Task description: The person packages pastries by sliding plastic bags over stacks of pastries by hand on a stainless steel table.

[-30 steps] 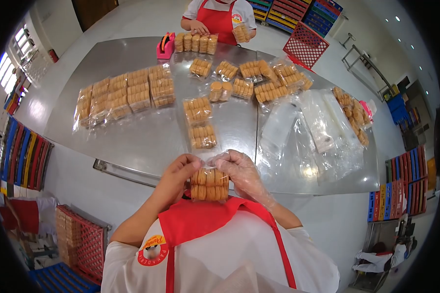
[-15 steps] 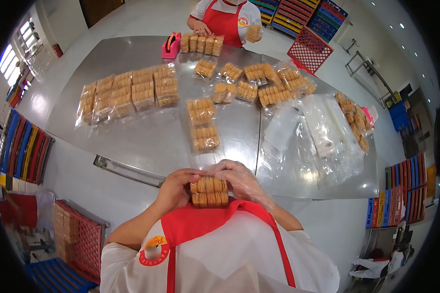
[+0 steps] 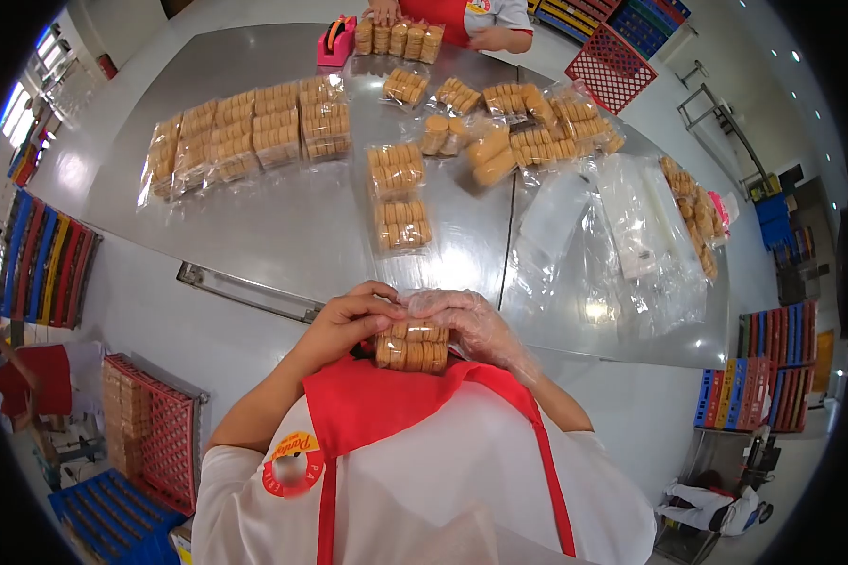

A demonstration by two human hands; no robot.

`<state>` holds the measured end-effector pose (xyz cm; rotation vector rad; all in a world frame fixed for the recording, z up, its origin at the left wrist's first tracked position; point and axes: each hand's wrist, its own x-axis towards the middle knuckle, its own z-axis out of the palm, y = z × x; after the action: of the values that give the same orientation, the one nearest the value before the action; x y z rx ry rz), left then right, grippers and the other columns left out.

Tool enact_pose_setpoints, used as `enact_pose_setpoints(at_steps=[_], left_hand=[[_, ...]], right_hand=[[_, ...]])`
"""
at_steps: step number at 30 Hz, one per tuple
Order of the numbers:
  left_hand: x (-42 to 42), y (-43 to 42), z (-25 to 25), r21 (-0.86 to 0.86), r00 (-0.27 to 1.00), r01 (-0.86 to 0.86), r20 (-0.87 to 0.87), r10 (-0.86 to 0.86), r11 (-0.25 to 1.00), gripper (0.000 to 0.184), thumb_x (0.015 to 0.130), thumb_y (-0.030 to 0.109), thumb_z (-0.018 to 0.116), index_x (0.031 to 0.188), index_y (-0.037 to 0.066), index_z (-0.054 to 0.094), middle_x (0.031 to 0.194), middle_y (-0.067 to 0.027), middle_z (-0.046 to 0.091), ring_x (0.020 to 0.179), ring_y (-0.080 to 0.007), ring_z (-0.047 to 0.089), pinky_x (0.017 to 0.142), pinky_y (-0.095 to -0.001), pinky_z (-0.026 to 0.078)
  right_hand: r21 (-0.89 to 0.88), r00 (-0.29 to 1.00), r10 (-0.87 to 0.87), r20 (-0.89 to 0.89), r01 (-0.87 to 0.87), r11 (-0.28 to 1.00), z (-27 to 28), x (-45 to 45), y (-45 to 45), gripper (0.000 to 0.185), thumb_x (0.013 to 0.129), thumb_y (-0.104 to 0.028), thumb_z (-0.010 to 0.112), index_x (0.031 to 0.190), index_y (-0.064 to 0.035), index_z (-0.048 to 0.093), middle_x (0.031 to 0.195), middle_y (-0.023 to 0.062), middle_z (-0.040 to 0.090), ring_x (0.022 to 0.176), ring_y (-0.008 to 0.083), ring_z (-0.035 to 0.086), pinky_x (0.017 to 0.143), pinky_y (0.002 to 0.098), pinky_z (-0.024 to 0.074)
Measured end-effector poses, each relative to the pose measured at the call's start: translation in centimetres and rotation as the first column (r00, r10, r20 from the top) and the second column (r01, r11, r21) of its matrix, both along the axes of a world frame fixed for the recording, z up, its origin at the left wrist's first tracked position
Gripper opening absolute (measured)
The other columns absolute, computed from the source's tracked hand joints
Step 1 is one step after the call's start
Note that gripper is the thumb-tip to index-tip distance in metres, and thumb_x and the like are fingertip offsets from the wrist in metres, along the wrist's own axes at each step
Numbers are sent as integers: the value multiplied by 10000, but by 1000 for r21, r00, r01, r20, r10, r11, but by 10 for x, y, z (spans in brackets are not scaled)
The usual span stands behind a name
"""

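A clear plastic pack of round, golden-brown biscuits [image 3: 412, 350] is held upright close to my red apron, its biscuits in two stacked rows. My left hand [image 3: 353, 322], bare, is closed at the pack's upper left, with thumb and fingers on the plastic top. My right hand [image 3: 466, 322] wears a clear plastic glove and grips the upper right, fingers bent over the same top. The two hands meet above the biscuits; the plastic under the fingertips is hidden. Just beyond them on the steel table [image 3: 301, 250] lies another biscuit pack [image 3: 403, 226].
Rows of biscuit packs [image 3: 254, 132] stand at the left. Clear plastic bags [image 3: 631, 235] spread over the right side beside loose biscuits [image 3: 693, 217]. A pink tape dispenser [image 3: 335, 42] sits at the far edge, near a co-worker's hand [image 3: 383, 11]. Stacked crates [image 3: 52, 264] line the floor.
My hands have drawn closer together over the pack's top. The co-worker's raised hand, which held a pack, is now lower without it, and a motion-blurred pack appears mid-table. The view has tilted slightly down.
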<state>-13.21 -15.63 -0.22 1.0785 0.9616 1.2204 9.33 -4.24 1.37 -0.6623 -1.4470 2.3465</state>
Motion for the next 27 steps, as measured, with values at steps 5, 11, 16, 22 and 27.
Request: enact_pose_setpoints(at_steps=[5,11,16,22,27], left_hand=[[10,5,-12,-86,995,-84,52,89,993,177,949,79,602,1067,13,716,1170,-75,597,1134,-175,552,993,-298,417],[27,32,8,-272,971,-114,-232,50,956,191,963,121,598,1063,-17,681,1027,-37,631,948,-171,628,878,-291,491],[40,50,5,-157,943,-146,-320,90,977,211,965,182,619,1052,0,680,1003,-35,642,860,-186,655,774,-310,534],[31,61,37,469,327,349,-872,363,811,241,825,181,681,1010,28,697,1186,-86,592,1096,-302,585,921,-392,501],[18,74,8,380,-58,709,-808,586,594,184,724,143,660,866,42,722,1177,-83,555,1116,-294,529,950,-424,451]], right_hand=[[735,985,-78,152,-60,675,17,6,-10,390,872,-181,657,1201,26,637,1222,199,648,1179,325,599,1015,352,469],[367,538,70,840,-659,657,90,-31,-13,1008,726,-385,808,1517,-24,297,1248,309,581,1137,460,572,978,412,475],[633,823,-181,539,-253,732,46,-16,-19,1057,743,-326,811,1552,-38,194,1265,273,577,1147,394,597,948,442,506],[-422,897,-443,2,402,813,-2,47,-13,752,830,-151,703,1471,-16,334,1246,196,569,1076,380,636,805,576,590],[-569,899,-437,0,360,740,-16,60,-28,586,854,-146,657,1372,0,424,1226,198,575,1127,371,616,929,561,549]])
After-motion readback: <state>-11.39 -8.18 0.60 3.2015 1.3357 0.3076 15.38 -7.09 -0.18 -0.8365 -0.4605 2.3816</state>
